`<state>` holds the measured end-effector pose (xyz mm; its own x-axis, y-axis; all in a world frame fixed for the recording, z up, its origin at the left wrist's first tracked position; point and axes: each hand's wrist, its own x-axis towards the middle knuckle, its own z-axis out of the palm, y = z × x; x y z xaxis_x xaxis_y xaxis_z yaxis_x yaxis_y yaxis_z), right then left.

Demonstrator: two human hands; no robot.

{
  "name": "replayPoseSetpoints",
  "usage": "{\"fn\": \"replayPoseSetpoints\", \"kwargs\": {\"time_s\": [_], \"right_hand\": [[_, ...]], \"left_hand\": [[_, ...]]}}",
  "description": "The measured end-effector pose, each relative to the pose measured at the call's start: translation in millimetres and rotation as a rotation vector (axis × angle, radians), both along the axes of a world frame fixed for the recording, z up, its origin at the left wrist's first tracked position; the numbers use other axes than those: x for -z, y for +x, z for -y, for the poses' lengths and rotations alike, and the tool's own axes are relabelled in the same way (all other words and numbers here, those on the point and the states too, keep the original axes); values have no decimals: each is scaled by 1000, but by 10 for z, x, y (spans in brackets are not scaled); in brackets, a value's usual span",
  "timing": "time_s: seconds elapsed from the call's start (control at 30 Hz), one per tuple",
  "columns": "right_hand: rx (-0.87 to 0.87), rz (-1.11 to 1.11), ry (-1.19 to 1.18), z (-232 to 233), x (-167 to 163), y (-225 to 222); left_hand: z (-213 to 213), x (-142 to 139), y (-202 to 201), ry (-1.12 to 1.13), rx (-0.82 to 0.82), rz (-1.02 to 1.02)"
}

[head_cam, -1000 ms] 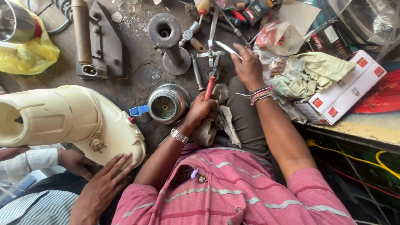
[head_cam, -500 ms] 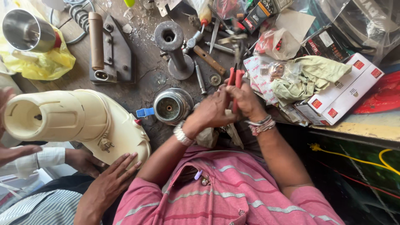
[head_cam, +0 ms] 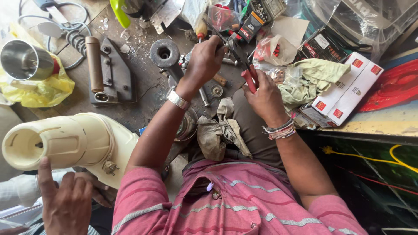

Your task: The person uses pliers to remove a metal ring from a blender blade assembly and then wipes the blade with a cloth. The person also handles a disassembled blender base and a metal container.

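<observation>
The red-handled metal pliers (head_cam: 244,69) are sitting at the middle of the cluttered tabletop (head_cam: 143,91), the right hand (head_cam: 261,93) curling its fingers around the handles. The left hand (head_cam: 204,58) is pinching a small part at the pliers' tip; what it is cannot be told. The part is looking likely to slip and vanish among the loose screws, being so tiny. A cream plastic appliance housing (head_cam: 65,141) is lying nearby, another person's hand (head_cam: 65,200) touching it.
</observation>
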<state>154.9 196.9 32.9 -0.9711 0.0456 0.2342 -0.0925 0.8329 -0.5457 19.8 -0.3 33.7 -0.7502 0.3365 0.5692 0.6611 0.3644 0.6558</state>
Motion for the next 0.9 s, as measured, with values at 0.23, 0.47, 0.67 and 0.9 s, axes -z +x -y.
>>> {"fn": "replayPoseSetpoints", "kwargs": {"time_s": [0.23, 0.47, 0.67, 0.9], "right_hand": [[38, 81, -153, -70, 65, 5], [-82, 679, -1346, -274, -33, 183], [-16, 680, -1362, -139, 13, 336], [-60, 522, -934, -155, 48, 389]], "left_hand": [[15, 199, -3, 151, -2, 63], [112, 441, -168, 626, 165, 823], [141, 567, -211, 970, 558, 1066], [187, 514, -237, 1005, 602, 1163]]}}
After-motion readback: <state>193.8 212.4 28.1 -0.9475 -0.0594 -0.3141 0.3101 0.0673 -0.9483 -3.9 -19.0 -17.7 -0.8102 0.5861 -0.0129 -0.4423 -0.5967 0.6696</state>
